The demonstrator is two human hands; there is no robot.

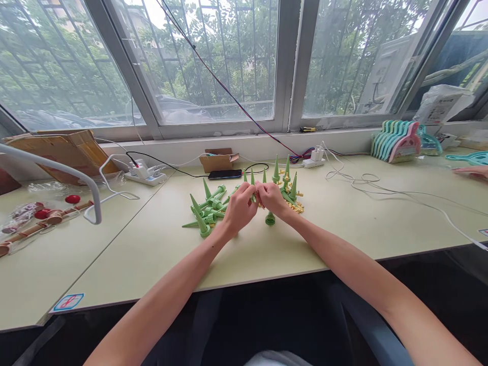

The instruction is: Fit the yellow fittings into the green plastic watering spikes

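Note:
My left hand [241,204] and my right hand [271,197] meet above the table, their fingers closed and close together. A bit of a green plastic watering spike [253,197] shows in the left fingers. Whatever the right fingers pinch is hidden. To the left lies a loose pile of green watering spikes [209,209], some standing on their caps with points up. Behind and right of my right hand, several spikes [286,177] stand upright among small yellow valve pieces [296,207]. Below my right wrist is a green cap end [270,219].
Behind the pile lie a black phone [224,174] and a small open cardboard box [218,161]. White cables [366,179] cross the right side. A bent white metal tube [93,195] juts in at left. Another person's hand [473,172] rests at far right near turquoise plastic pieces [470,158].

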